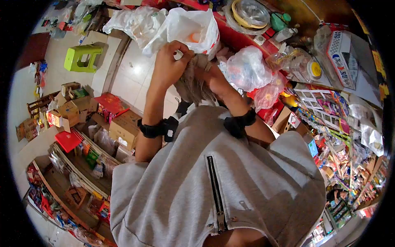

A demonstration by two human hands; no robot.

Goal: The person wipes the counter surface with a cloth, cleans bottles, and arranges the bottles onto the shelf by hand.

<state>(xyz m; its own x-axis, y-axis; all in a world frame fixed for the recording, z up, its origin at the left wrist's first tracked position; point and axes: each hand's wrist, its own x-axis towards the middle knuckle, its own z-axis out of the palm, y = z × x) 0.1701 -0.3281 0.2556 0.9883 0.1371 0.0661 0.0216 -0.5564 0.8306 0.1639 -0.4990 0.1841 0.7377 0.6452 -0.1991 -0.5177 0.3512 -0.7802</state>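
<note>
A greyish, stringy cloth-like bundle (192,84) hangs between my two hands, in front of my chest. My left hand (170,65) has its thumb and forefinger pinched together at the bundle's upper left edge. On the other side, my right hand (214,79) is wrapped round the bundle's right part, its fingertips partly hidden. Just beyond my hands stands an open white plastic bag (191,24) with something orange inside. More white plastic (140,26) lies to its left. Black bands circle both my wrists.
Clear and pink plastic bags (249,68) lie to the right, near a big bottle with a yellow cap (314,71). A green stool (83,58) stands on the floor at left. Cardboard boxes (124,128) and shelves are at lower left, with packed goods at right.
</note>
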